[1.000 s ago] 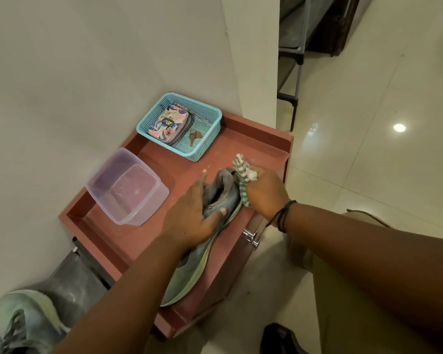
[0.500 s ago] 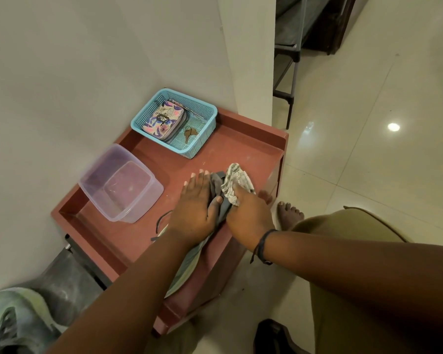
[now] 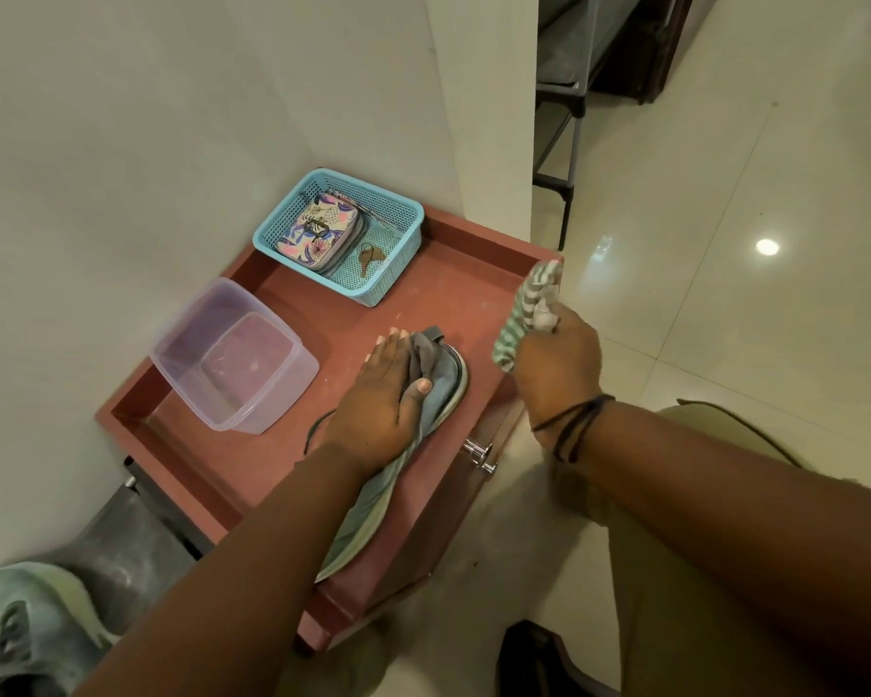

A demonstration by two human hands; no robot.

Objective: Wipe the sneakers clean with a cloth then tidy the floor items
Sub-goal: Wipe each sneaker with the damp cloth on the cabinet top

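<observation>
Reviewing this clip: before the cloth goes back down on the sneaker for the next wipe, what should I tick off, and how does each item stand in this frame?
1. Grey-green sneaker held steady: ok, the left hand rests on it atop the red-brown cabinet.
2. Green-and-white striped cloth in hand: ok, the right hand grips it.
3. Cloth in contact with the sneaker: not ok, it is lifted clear to the right.
4. Wiping path clear: ok, the clear plastic tub and blue mesh basket sit apart from the sneaker.
5. Sneaker surface already clean: cannot tell.
6. Second sneaker wiped: cannot tell, it lies blurred at lower left.
</observation>
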